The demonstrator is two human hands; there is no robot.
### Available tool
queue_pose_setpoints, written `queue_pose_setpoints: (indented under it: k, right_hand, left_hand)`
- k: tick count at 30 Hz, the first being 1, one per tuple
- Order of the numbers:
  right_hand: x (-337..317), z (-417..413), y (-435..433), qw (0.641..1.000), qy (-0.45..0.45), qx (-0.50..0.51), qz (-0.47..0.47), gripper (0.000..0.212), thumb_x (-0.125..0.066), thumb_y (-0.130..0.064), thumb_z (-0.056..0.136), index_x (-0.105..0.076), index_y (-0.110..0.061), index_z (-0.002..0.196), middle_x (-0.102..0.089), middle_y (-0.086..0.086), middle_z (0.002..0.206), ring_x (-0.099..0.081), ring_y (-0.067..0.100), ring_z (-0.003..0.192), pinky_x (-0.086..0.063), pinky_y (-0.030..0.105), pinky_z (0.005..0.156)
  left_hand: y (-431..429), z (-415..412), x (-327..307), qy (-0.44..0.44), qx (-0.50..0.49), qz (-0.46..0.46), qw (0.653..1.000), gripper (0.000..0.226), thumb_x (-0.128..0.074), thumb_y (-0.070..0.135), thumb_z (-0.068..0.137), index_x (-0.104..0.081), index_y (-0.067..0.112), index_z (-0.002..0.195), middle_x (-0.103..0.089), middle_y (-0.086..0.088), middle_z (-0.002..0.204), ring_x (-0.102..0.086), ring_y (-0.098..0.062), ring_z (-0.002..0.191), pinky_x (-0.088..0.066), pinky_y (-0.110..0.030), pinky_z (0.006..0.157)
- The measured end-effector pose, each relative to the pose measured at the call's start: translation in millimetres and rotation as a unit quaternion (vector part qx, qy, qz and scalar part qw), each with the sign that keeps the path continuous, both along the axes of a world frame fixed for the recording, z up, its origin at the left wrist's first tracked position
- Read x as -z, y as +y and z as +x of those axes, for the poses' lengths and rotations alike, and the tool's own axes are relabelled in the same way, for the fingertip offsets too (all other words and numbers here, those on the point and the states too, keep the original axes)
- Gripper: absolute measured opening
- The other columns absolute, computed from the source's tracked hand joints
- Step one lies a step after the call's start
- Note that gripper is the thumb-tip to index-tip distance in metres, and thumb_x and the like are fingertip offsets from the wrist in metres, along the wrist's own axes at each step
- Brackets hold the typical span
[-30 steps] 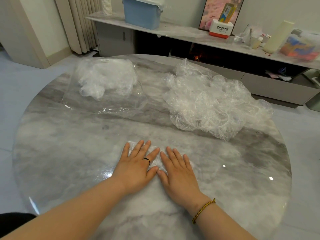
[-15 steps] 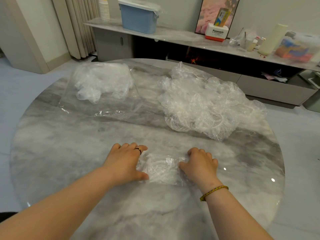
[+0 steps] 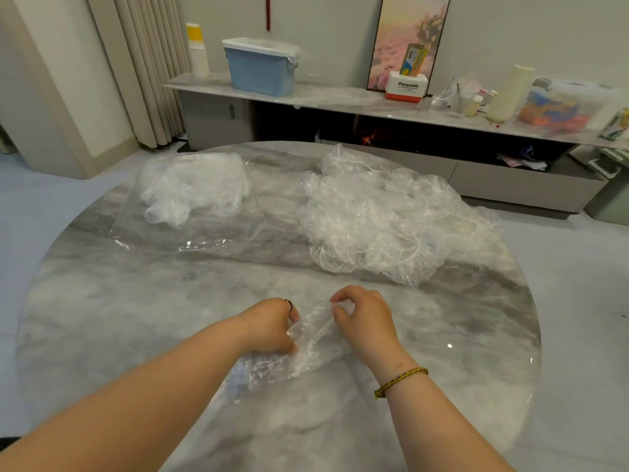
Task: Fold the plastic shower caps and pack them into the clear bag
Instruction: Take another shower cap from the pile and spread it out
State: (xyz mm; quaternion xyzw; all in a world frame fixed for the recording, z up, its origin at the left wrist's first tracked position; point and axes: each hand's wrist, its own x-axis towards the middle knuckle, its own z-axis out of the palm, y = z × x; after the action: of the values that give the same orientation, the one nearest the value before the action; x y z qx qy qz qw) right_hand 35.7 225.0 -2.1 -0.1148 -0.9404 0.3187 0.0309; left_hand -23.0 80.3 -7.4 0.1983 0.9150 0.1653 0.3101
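Lying far left on the marble bench (image 3: 102, 318), the clear bag (image 3: 190, 212) already holds white folded caps. Nearer the person, the left hand (image 3: 269, 327) pinches one edge of a crumpled shower cap (image 3: 306, 345) resting on the bench, and the right hand (image 3: 364, 318) grips its other end. Far right sits the loose pile of caps (image 3: 391, 216).

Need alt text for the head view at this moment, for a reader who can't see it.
Both hands, left hand and right hand, pinch one crumpled shower cap on a round marble table. Beyond them, a clear bag holding packed caps lies far left; a loose pile of caps lies far right.
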Motion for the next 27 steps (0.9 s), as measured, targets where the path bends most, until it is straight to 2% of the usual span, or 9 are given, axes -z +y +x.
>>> queue_pose_setpoints:
  k: [2,4,7,11,13,18,23,25,27]
  right_hand:
    - [-0.1,-1.0,0.8,1.000,0.026,0.016,-0.006,0.037,-0.053,-0.024,0.092,-0.048,-0.018,0.128,-0.046,-0.003,0.133,-0.034,0.015,0.126,-0.025,0.019,0.100]
    - [-3.1,-0.9,1.0,0.995,0.061,0.049,-0.055,0.049,-0.055,-0.028,0.091,-0.039,-0.016,0.136,-0.037,-0.001,0.140,-0.032,0.014,0.129,-0.029,0.020,0.101]
    - [-9.5,1.1,-4.2,0.983,0.031,0.068,-0.169,0.056,-0.058,-0.034,0.088,-0.035,-0.017,0.136,-0.038,0.000,0.135,-0.043,0.012,0.116,-0.036,0.018,0.085]
    - [-13.9,4.6,-20.6,0.934,-0.117,0.055,-0.334,0.058,-0.064,-0.033,0.085,-0.033,-0.015,0.131,-0.049,0.003,0.119,-0.055,0.009,0.056,-0.038,0.015,0.041]
    - [-13.4,6.9,-25.0,0.898,-0.167,0.034,-0.407,0.048,-0.063,-0.023,0.086,-0.035,-0.014,0.124,-0.053,0.003,0.106,-0.053,0.007,0.041,-0.037,0.017,0.035]
    - [-20.2,7.7,-29.1,0.860,-0.096,-0.003,-0.501,0.008,-0.056,0.000,0.088,-0.055,-0.008,0.090,-0.060,0.005,0.080,-0.059,0.006,0.043,-0.049,0.018,0.043]
    - [-25.3,10.1,-28.1,0.922,0.131,-0.042,-0.361,0.029,-0.058,0.007,0.082,-0.062,-0.019,0.070,-0.064,-0.010,0.065,-0.059,0.001,0.063,-0.047,0.013,0.064]
    - [-27.3,17.2,-27.9,0.925,0.164,-0.077,-0.334,0.031,-0.059,0.007,0.082,-0.063,-0.022,0.074,-0.066,-0.016,0.068,-0.061,-0.003,0.071,-0.046,0.009,0.068]
    - [-21.6,20.7,-25.8,0.937,0.150,-0.113,-0.293,0.017,-0.062,0.002,0.082,-0.066,-0.014,0.082,-0.070,-0.005,0.081,-0.064,0.006,0.083,-0.050,0.018,0.076]
  left_hand:
    - [-2.5,-0.3,4.0,0.013,-0.017,0.035,0.999,0.019,-0.067,0.018,0.082,-0.050,0.014,0.076,-0.050,0.000,0.078,-0.049,-0.014,0.071,-0.032,-0.014,0.057]
    - [-9.7,-1.7,4.7,-0.006,-0.057,0.098,0.994,0.040,-0.067,0.013,0.082,-0.034,0.014,0.058,-0.034,0.003,0.057,-0.033,-0.008,0.051,-0.026,-0.013,0.045]
    - [-24.9,-1.1,3.6,-0.067,-0.174,0.242,0.952,0.025,-0.068,0.006,0.081,-0.048,0.009,0.066,-0.041,0.007,0.050,-0.039,-0.002,0.042,-0.031,-0.009,0.042]
    - [-33.4,3.2,0.2,-0.082,-0.247,0.338,0.904,0.011,-0.068,0.008,0.081,-0.059,0.004,0.077,-0.050,-0.001,0.066,-0.046,-0.009,0.060,-0.040,-0.011,0.048]
    - [-33.2,6.5,-5.1,-0.085,-0.254,0.378,0.886,0.010,-0.067,0.007,0.082,-0.064,0.010,0.073,-0.061,0.006,0.069,-0.054,-0.006,0.064,-0.045,-0.014,0.054]
    - [-31.8,10.2,-19.2,-0.076,-0.237,0.431,0.868,0.009,-0.062,0.007,0.084,-0.067,-0.001,0.082,-0.066,-0.005,0.084,-0.059,-0.010,0.076,-0.050,-0.012,0.063]
    - [-33.3,15.0,-40.9,-0.059,-0.200,0.518,0.830,0.029,-0.070,0.002,0.077,-0.067,0.016,0.052,-0.066,0.007,0.062,-0.062,0.001,0.064,-0.048,-0.010,0.065]
    - [-36.8,17.8,-46.2,-0.057,-0.183,0.534,0.823,0.003,-0.070,0.013,0.063,-0.067,0.013,0.064,-0.067,0.007,0.064,-0.063,0.001,0.065,-0.048,-0.008,0.064]
    - [-43.0,19.2,-41.3,-0.059,-0.178,0.517,0.835,0.013,-0.067,0.016,0.056,-0.067,0.012,0.068,-0.068,0.007,0.066,-0.064,-0.001,0.065,-0.049,-0.009,0.063]
